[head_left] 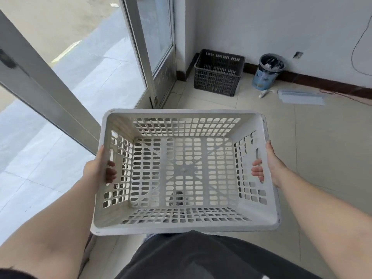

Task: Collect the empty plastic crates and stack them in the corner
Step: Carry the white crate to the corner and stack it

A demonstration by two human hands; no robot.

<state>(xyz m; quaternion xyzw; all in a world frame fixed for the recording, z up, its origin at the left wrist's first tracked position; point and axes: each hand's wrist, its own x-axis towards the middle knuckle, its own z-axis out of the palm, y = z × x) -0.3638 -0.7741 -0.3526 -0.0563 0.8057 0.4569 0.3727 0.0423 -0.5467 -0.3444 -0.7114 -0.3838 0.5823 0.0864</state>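
Observation:
An empty white slotted plastic crate (pixel 185 170) hangs in front of me above the tiled floor, open side up. My left hand (pixel 98 168) grips its left wall, fingers curled through the handle slot. On the opposite wall my right hand (pixel 267 164) grips the same way, fingertips showing inside. A black slotted crate (pixel 218 72) stands on the floor in the far corner, against the white wall and beside the door frame; it looks empty.
A blue bin (pixel 268 71) lined with a bag stands right of the black crate. A flat grey-blue strip (pixel 302 95) and a small white tube (pixel 264 94) lie on the floor near it. A metal-framed glass door (pixel 155 51) is on the left. A cable (pixel 357 47) hangs on the wall.

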